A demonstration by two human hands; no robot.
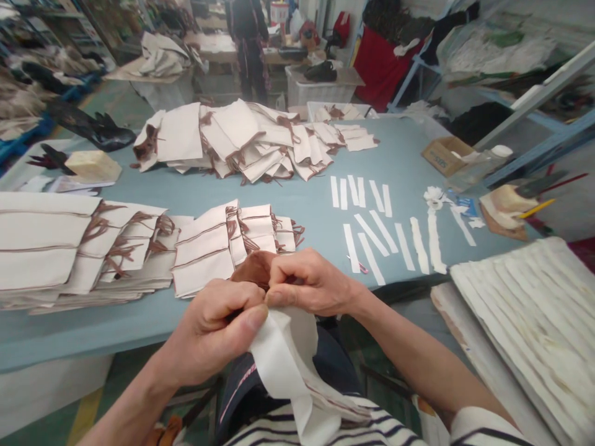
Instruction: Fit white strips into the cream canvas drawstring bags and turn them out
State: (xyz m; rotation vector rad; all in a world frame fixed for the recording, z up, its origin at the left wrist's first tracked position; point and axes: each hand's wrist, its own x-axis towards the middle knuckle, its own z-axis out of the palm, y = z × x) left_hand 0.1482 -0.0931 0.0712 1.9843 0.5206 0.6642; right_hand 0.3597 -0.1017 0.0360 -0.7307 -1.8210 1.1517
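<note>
A striped shirt (274,432) is nearest; above it, left hand (223,328) and right hand (312,282) both pinch white cloth (277,365).

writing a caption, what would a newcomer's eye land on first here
Probably the left hand and right hand, low in the middle, pinching a white-and-brown cloth piece. Next, the heap of pale, brown-trimmed pieces across the far side of the blue-green table, and similar stacks nearer, at left. White strips lie spread out at right.
</note>
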